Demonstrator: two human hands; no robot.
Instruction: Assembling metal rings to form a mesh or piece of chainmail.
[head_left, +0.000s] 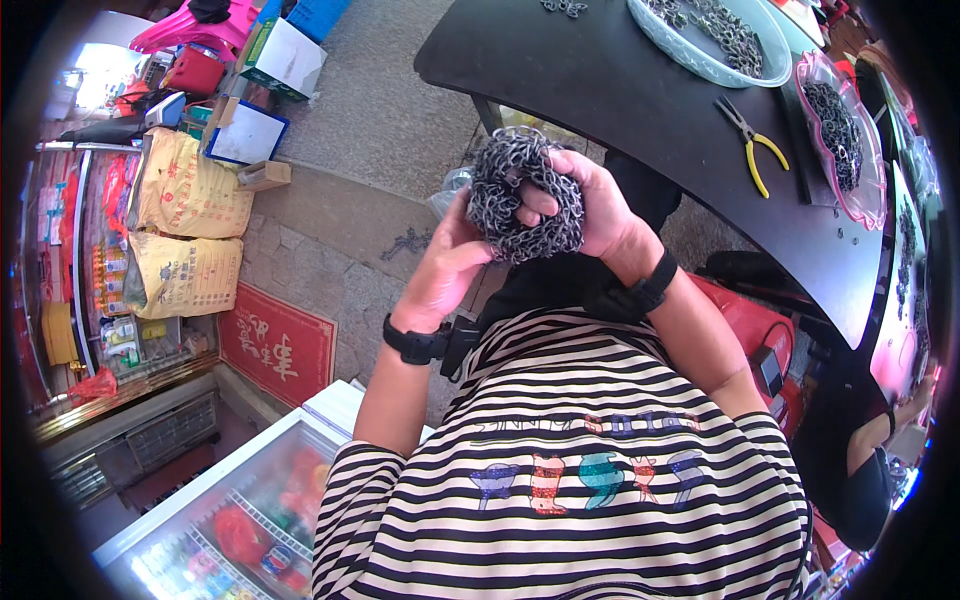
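Observation:
Between my two hands is a thick ring-shaped bundle of dark metal chain, held up in front of my body beside the table. My left hand supports it from the lower left, palm against the links. Around its right side curls my right hand, with fingertips showing through the hole in the middle. Pliers with yellow handles lie on the dark table to the right, their jaws apart. No hand touches them.
A pale basin and a pink-rimmed tray, both with chain pieces, stand on the table. Yellow sacks and a red mat are at left. A glass-topped freezer is near-left; another person's arm shows far right.

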